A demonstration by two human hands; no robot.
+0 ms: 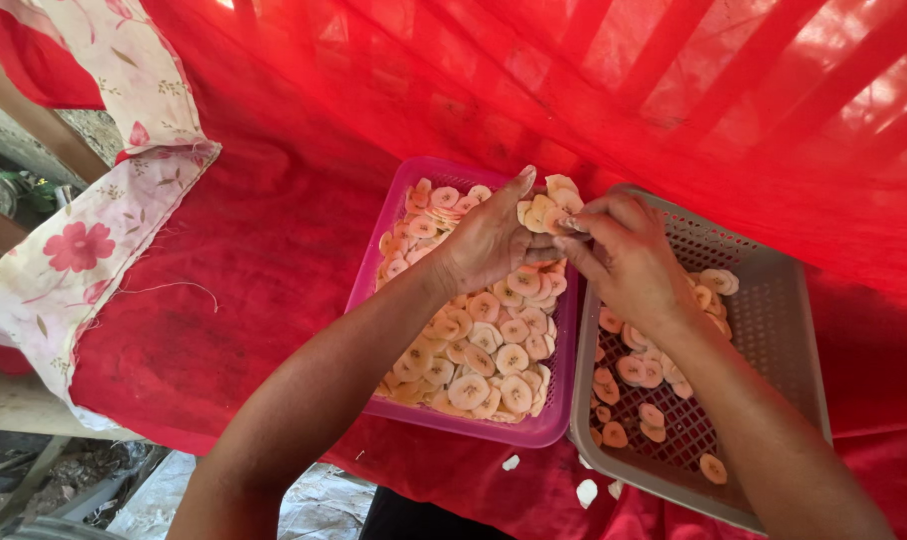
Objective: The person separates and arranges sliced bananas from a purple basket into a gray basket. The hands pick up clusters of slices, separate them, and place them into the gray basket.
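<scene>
Together both hands — left (489, 240), right (629, 260) — pinch banana slices (546, 208) above pink basket (394, 205).

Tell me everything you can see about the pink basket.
The pink basket is a rectangular tray of translucent plastic with a rolled rim. It lies flat on the red cloth, its right side against the grey basket. Pale round slices fill it nearly to the top. The left hand hovers above its far end, holding some slices.
</scene>
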